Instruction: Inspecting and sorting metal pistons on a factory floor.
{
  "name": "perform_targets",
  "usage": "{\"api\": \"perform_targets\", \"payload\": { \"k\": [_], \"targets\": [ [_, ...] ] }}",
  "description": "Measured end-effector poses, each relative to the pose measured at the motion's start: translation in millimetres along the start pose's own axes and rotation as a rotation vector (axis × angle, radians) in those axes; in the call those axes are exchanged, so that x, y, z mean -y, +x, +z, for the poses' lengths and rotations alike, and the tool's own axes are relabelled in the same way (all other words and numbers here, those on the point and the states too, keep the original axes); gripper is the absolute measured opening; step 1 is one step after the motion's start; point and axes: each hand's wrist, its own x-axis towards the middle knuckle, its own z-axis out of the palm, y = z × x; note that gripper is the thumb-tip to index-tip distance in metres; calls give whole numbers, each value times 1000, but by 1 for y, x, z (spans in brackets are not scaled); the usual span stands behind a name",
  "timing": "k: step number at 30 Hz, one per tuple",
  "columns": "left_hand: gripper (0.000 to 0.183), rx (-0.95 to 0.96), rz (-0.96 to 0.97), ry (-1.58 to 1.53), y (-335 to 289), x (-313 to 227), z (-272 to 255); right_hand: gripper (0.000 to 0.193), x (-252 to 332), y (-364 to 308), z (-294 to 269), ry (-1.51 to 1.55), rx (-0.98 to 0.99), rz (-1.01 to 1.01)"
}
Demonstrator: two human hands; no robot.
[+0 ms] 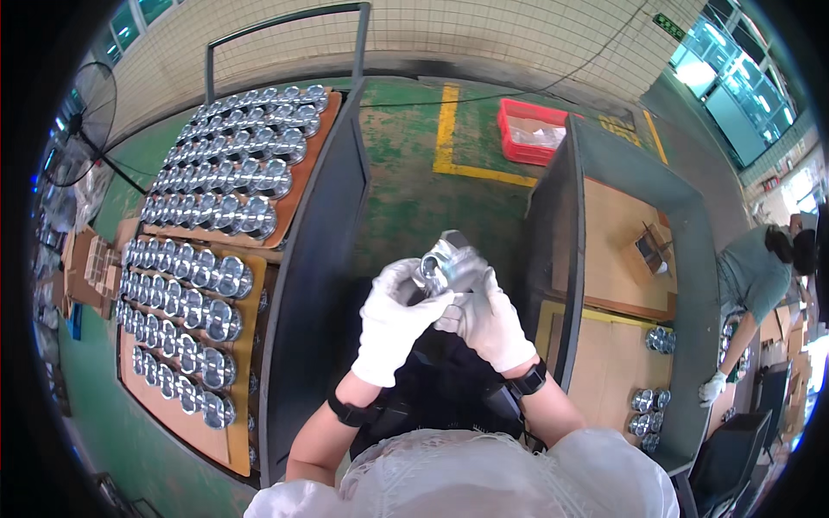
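In front of me, my left hand [399, 315] in a white glove is closed round a shiny silver metal part [434, 266] with a round opening. My right hand [494, 319], also gloved, is closed at the right of the same part. A grey, shiny, blurred shape [467, 269] lies against it there. I cannot tell whether this belongs to the part or is a second piece. Both hands are held up over the gap between two carts. Rows of similar silver metal parts [194, 268] stand on the left cart, upright on brown and yellow boards.
The left cart [319, 233] has a dark side wall and a raised bar. The right cart [596, 151] carries a cardboard box [646, 253] and several metal parts [643, 423]. Beyond are a red crate [525, 148] and a black fan [82, 125]. A co-worker's gloved hand [713, 388] touches the right cart's edge.
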Motion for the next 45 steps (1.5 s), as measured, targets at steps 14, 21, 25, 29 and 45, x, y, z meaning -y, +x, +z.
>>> {"api": "perform_targets", "payload": {
  "k": [14,21,25,29,45],
  "targets": [
    [48,-2,493,720,-3,-14,10,53,-18,10,1,303,-113,19],
    [53,-69,465,615,3,8,5,56,-22,7,9,-376,-404,-233],
    [54,15,356,522,2,4,-3,70,-20,15,-1,92,-178,-6],
    [56,56,307,374,-1,8,-8,79,-22,16,4,392,0,213],
    [53,-21,498,540,-2,3,-13,59,-15,7,15,-145,-153,-202]
  ]
}}
